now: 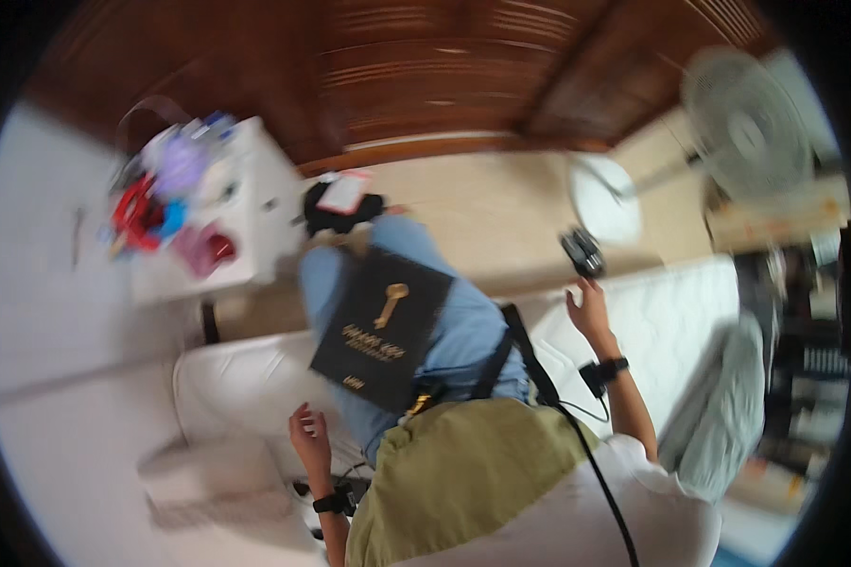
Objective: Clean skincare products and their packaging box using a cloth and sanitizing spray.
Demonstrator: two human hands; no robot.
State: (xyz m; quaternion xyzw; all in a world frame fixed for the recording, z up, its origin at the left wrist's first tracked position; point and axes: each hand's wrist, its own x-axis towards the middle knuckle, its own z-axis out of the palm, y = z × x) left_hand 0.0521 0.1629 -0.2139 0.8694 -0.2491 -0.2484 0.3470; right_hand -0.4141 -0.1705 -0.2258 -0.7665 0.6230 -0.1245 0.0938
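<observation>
A black book [378,326] with a gold key picture and gold lettering lies flat across my thighs, over blue jeans [463,331]. My left hand [309,435] hangs over the pale mattress beside my leg, its fingers loosely apart and nothing in them. Stretched out to the right, my right hand [591,312] has its fingertips at the near end of a small black device [582,253]. The device appears held there, over the mattress's far edge; blur hides its exact kind. Each wrist wears a black strap with a small unit.
A white cabinet [260,227] at the left bears red, purple and blue items. Black cloth [340,208] with a paper lies on the floor beside it. Brown wooden wardrobe doors [425,85] stand ahead. A fan [747,132] is far right; a grey-green bundle [723,411] lies on the mattress [671,302].
</observation>
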